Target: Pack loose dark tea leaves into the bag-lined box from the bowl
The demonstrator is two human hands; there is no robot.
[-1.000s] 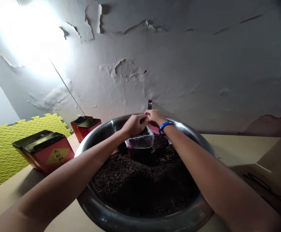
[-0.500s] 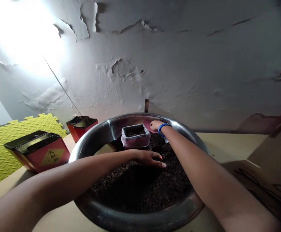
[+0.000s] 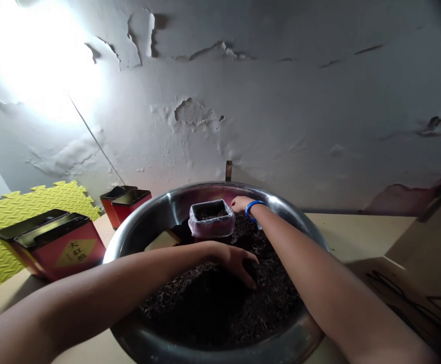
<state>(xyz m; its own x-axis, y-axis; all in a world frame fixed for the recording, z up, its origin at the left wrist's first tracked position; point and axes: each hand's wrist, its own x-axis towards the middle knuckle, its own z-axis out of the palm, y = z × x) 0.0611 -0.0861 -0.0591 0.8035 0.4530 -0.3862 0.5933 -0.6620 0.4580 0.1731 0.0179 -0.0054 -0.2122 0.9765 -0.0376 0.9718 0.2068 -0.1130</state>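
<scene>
Left hand has dropped from the plastic-lined tin to the loose dark leaves since a second ago; right hand now lower, just beside the tin. Left to right: yellow mat, front pair of red tins, rear pair of red tins, then wide metal bowl on a table. Pale block at bowl's left inside. Lined tin upright in bowl, toward far side, leaves inside it. Left hand released, fingers spread and bent down into the leaves. Right hand, blue wristband, fingers curled; too small to tell whether it grips anything.
</scene>
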